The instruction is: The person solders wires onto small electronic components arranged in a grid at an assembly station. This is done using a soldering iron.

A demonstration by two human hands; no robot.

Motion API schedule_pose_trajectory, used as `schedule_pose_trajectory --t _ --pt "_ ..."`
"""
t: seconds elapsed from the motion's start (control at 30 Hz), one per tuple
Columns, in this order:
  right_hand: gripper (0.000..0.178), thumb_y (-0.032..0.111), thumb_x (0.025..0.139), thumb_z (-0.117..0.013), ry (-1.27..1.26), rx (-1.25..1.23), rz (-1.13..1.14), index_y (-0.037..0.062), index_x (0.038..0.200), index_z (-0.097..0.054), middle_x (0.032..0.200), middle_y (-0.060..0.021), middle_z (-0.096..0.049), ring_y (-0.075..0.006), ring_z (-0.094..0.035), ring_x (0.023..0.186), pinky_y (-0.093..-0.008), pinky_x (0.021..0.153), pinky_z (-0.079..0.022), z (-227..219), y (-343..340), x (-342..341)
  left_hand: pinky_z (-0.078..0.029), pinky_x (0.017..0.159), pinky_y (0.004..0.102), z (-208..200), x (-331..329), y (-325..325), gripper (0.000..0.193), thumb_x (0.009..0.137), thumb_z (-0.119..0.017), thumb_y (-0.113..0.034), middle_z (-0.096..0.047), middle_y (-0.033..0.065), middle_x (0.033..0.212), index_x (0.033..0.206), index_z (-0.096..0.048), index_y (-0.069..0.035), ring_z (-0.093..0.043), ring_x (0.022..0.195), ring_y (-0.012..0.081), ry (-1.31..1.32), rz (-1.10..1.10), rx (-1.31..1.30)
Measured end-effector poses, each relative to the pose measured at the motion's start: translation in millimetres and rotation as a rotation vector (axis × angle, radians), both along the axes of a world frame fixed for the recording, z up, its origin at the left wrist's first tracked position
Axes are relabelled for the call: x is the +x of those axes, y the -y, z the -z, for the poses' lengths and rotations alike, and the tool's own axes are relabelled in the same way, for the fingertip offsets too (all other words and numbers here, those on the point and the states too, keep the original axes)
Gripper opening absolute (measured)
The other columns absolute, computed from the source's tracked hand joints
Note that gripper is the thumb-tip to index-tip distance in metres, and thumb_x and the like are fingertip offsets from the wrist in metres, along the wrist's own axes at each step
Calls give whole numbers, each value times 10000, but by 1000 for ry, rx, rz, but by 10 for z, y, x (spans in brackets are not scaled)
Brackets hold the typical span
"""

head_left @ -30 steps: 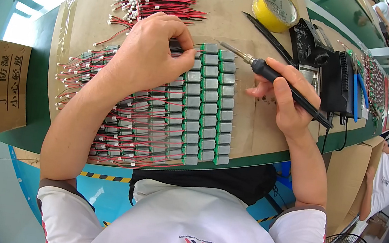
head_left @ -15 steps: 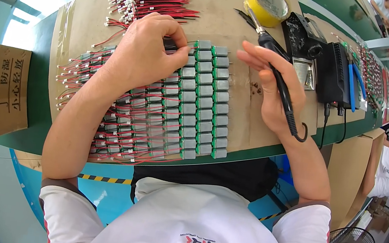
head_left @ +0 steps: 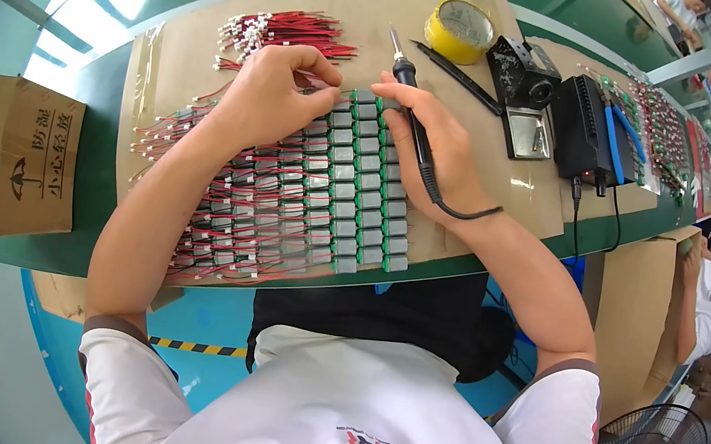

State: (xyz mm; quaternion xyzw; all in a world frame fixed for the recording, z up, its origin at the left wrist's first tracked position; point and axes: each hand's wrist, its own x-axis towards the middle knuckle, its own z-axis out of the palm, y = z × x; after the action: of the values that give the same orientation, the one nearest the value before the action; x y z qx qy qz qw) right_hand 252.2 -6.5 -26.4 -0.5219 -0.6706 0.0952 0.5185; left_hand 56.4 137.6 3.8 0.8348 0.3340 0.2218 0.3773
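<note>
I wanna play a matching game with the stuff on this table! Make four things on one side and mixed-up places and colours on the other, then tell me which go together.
Things:
1. Soldering iron
2. Roll of tape
3. Pliers
4. Pile of loose wires

Places and colours:
A. Red and black, with white plugs at the ends
B. Blue handles, against a black box
C. Held in the person's right hand
D. Yellow, near the table's far edge

Right pairs: 1-C, 2-D, 3-B, 4-A
</note>
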Motion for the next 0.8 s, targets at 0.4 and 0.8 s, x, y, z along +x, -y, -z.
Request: schedule_pose_trajectory --t 0.4,0.8 --pt "300 53 981 -691 -24 65 -30 49 1279 -660 1194 -197 -724 -403 -699 1110 -456 962 -570 157 -231 -29 -532 948 513 -635 -224 1130 247 800 -778 -38 -674 184 1089 1022 -673 -8 -647 1053 399 -52 332 648" --pt "295 59 982 -717 -25 62 35 80 1273 -672 1182 -156 -736 -379 -717 1077 -433 921 -572 163 -282 -166 -363 1246 568 149 -79 1667 497 875 -663 -145 -539 239 1534 1367 -685 -87 -454 1490 441 -171 549 674"
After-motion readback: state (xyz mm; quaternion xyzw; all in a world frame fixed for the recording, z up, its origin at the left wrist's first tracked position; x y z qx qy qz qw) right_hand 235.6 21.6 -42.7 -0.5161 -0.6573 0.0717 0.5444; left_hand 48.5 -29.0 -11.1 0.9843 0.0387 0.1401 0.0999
